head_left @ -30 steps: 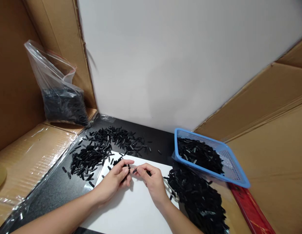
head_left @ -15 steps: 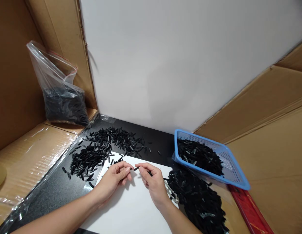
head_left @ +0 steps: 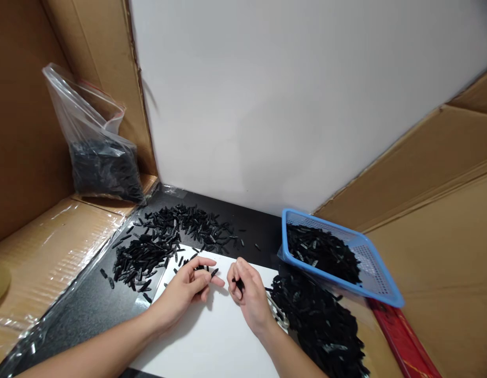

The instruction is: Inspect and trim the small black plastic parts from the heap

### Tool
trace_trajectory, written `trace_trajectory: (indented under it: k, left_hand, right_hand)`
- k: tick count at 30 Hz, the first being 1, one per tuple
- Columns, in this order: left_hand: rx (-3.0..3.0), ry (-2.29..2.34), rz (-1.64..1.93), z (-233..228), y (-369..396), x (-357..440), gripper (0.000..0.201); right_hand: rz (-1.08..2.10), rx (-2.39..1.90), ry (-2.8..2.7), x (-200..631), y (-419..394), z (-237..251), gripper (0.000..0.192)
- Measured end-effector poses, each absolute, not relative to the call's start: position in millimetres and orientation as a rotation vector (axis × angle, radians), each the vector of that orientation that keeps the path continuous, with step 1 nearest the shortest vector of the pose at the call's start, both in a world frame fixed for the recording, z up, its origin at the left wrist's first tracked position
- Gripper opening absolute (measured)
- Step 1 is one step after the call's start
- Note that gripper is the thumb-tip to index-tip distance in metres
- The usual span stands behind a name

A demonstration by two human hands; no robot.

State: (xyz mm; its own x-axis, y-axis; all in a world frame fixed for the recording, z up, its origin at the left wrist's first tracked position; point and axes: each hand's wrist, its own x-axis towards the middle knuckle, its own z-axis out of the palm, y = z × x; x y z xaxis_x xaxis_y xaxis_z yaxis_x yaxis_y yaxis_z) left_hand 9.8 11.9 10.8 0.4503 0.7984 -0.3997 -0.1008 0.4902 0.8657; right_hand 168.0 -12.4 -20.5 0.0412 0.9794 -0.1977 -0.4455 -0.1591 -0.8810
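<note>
My left hand [head_left: 191, 282] is over a white sheet [head_left: 212, 336], pinching a slim black piece [head_left: 214, 272] between thumb and fingers. Its index finger is stretched out above the piece. Just to the right, my right hand [head_left: 246, 289] is curled closed, with dark pieces [head_left: 239, 284] showing inside the fingers. How many it holds is hidden. Similar black pieces lie in a loose pile [head_left: 145, 254] beyond my left hand. A larger black heap [head_left: 318, 315] is right of my right hand, where metal scissor-like handles [head_left: 281, 315] partly show.
A blue plastic basket [head_left: 341, 228] holding black pieces stands at the right, tilted. Under its corner runs a red strip [head_left: 401, 336]. A clear zip bag [head_left: 104, 168] of dark pieces leans on cardboard [head_left: 102, 68] at the left. A white wall panel [head_left: 267, 105] closes the back.
My hands have moved slightly apart. The right fingers have let go of the black piece between the hands and curled inward; the left hand keeps a piece, its index finger now lifted.
</note>
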Motion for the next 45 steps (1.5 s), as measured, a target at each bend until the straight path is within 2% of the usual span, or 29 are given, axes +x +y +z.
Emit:
trace_trajectory:
  k: [8,21,27,32,45]
  left_hand:
    - [1.009,0.889,0.654,6,13,7,0.04]
    - [1.254,0.897,0.668,5,11,4,0.027]
    - [1.11,0.89,0.723,8,16,4,0.036]
    - [1.069,0.873,0.707,9,16,6,0.021]
    - [0.975,0.898,0.7,9,20,9,0.043]
  right_hand:
    - [1.465,-1.23,-0.909,167,-12,-22,0.038]
    - [1.486,-1.177,-0.886,169,-12,-26,0.03]
    - [1.521,-1.038,-0.79,172,-7,-26,0.029]
    - [1.516,-1.043,-0.782,172,-7,-21,0.031]
    - [1.611,-0.941,-0.708,173,-8,-16,0.03]
